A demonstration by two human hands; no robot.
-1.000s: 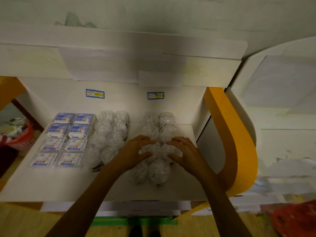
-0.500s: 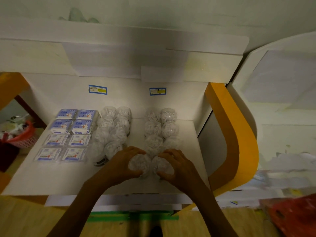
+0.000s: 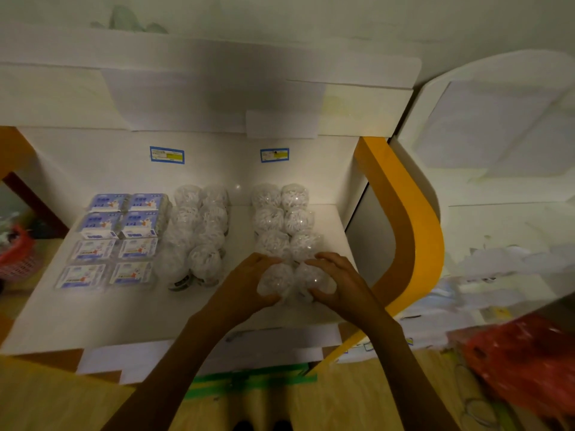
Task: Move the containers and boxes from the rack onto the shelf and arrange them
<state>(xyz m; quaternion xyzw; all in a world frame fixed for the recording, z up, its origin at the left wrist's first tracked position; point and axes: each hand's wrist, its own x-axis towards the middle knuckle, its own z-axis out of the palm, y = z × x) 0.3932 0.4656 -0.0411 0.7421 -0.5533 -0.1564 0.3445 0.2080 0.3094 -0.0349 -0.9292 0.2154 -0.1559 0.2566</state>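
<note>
On the white shelf [image 3: 102, 312] stand two double rows of round clear containers filled with white sticks. In the right double row [image 3: 283, 219] my hands close around the front pair. My left hand [image 3: 245, 287] grips the front left container [image 3: 275, 283], and my right hand [image 3: 339, 283] grips the front right container [image 3: 312, 281]. The left double row of containers [image 3: 199, 231] stands untouched. Several blue-and-white boxes [image 3: 118, 237] lie in two columns at the shelf's left.
Two blue price labels [image 3: 167, 155] are stuck on the shelf's back wall. An orange curved side panel [image 3: 407, 231] bounds the shelf on the right. A red basket [image 3: 15, 259] sits at far left, and a red plastic bag [image 3: 522, 359] lies at lower right.
Both hands slid back from the middle containers of the right row to the front pair and closed around them. The camera view shifted slightly.
</note>
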